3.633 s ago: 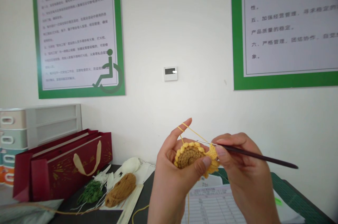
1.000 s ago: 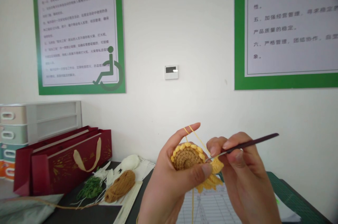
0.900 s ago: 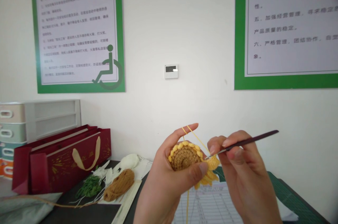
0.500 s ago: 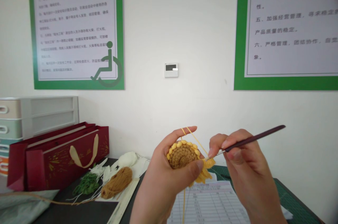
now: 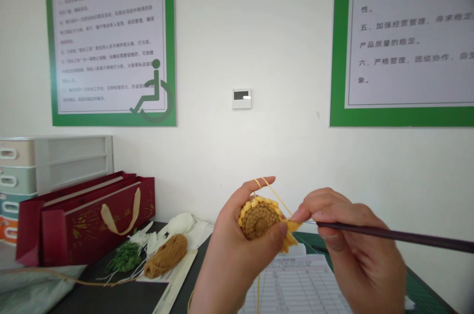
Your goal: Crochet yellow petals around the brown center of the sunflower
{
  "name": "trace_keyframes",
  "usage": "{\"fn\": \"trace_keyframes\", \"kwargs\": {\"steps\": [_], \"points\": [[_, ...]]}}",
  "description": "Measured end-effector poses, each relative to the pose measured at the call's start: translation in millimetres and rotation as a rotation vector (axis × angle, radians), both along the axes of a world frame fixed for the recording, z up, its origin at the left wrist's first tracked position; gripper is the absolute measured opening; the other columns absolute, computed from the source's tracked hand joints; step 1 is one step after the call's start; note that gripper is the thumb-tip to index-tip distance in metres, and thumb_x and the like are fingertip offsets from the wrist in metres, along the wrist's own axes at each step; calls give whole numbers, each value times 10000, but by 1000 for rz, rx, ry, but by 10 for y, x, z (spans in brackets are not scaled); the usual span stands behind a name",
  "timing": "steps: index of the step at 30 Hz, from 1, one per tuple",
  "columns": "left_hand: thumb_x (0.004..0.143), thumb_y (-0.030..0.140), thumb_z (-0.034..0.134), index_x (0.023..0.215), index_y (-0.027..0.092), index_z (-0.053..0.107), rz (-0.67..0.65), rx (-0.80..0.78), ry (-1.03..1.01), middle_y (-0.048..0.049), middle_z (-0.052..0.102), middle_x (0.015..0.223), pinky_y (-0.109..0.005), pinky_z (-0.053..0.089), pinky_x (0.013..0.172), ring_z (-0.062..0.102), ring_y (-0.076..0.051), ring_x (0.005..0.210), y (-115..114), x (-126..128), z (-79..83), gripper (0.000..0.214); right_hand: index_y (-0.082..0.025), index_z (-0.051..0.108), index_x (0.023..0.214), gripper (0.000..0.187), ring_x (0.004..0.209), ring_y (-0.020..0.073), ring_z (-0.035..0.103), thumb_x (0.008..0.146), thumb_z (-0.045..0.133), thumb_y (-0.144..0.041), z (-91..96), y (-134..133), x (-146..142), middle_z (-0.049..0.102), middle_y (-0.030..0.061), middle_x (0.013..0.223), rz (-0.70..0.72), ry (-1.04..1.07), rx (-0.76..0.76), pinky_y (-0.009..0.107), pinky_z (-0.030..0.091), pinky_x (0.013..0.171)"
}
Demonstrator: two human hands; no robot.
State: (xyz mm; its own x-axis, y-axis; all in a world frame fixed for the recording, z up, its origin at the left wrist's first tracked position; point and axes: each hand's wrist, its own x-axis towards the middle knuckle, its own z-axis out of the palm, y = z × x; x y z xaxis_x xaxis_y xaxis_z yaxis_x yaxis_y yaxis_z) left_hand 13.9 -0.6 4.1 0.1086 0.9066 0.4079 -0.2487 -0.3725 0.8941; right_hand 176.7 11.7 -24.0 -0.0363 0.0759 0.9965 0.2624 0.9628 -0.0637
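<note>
Gripping a crocheted sunflower in my left hand, I press my thumb against its edge, with yellow yarn looped over my raised finger. My right hand pinches a dark crochet hook, its end at the yellow petals. Below my hands lies a printed form; left of them, a skein of brown yarn.
</note>
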Motion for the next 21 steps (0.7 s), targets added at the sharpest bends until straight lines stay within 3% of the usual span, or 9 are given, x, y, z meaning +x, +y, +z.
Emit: {"fn": "trace_keyframes", "kwargs": {"steps": [8,16,21], "points": [[688,190,874,1246,174,716,17,0,-24,55,514,619,-185,357,506,417,-89,553,-4,17,-8,580,-185,637,1122,375,912,218,689,837,559,48,-62,3,-3,744,73,976,-87,-51,112,422,581,765],[677,167,881,1319,179,679,0,-38,-94,33,566,625,-200,370,509,447,-104,560,20,29,-34,674,-198,678,1098,357,833,204,694,813,629,12,16,2,-121,778,78,952,-361,-89,348,374,595,681],[615,105,911,1288,156,688,-23,-80,-263,43,589,625,-170,418,527,481,-80,556,-47,84,5,711,-252,690,1147,378,886,226,712,835,684,-39,-176,142,-113,738,60,1036,-275,49,257,399,613,686]]}}
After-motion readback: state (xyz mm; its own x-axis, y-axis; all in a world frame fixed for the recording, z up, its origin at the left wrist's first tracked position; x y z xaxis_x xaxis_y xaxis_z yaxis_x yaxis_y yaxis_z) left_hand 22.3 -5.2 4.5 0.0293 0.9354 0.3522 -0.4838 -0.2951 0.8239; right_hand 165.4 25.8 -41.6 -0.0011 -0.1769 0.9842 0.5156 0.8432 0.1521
